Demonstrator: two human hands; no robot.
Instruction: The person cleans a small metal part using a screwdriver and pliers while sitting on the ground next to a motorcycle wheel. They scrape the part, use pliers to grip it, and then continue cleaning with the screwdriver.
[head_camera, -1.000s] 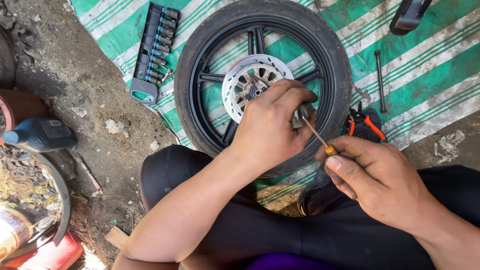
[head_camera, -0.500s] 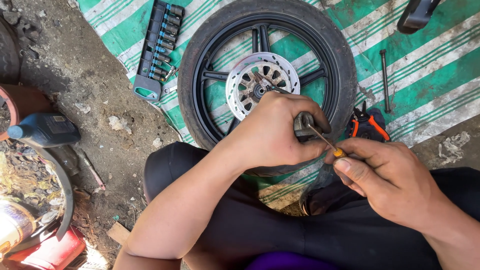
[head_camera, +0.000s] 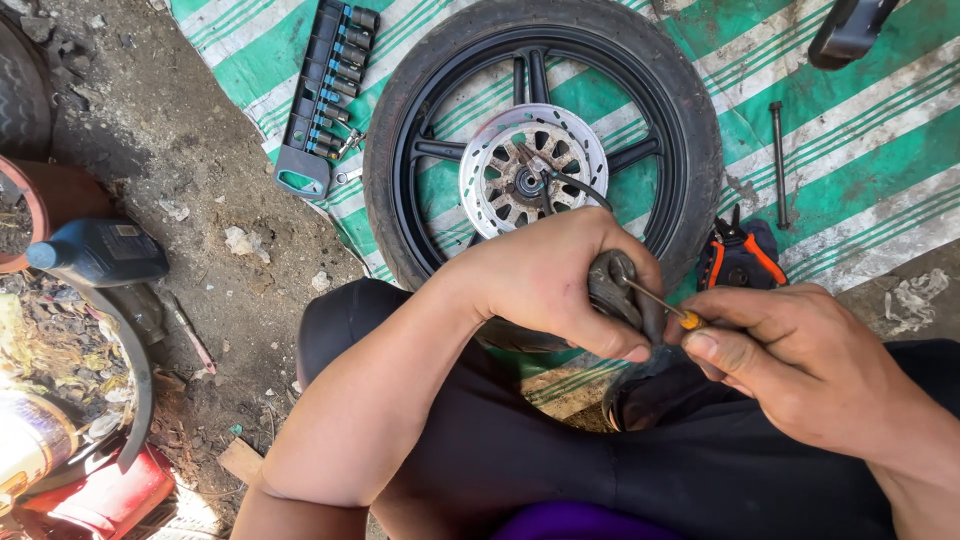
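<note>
My left hand (head_camera: 545, 280) is closed around a small dark metal part (head_camera: 612, 290), held over my lap. My right hand (head_camera: 795, 360) grips a thin screwdriver (head_camera: 655, 300) with a yellow-orange handle; its shaft points up-left into the part. Just beyond my hands a black motorcycle wheel (head_camera: 690, 110) with tyre lies flat on a green and white striped tarp (head_camera: 860, 150). A perforated brake disc (head_camera: 490, 165) sits at the wheel's hub.
A socket set rail (head_camera: 325, 95) lies left of the wheel. Orange-handled pliers (head_camera: 740, 255) and a long bolt (head_camera: 778, 165) lie to its right. On the dirt at left are a dark oil bottle (head_camera: 95, 255), a red container (head_camera: 100, 500) and scrap.
Both hands have come down toward my lap and closer to the camera, still joined on the part and screwdriver. More of the wheel and brake disc shows now.
</note>
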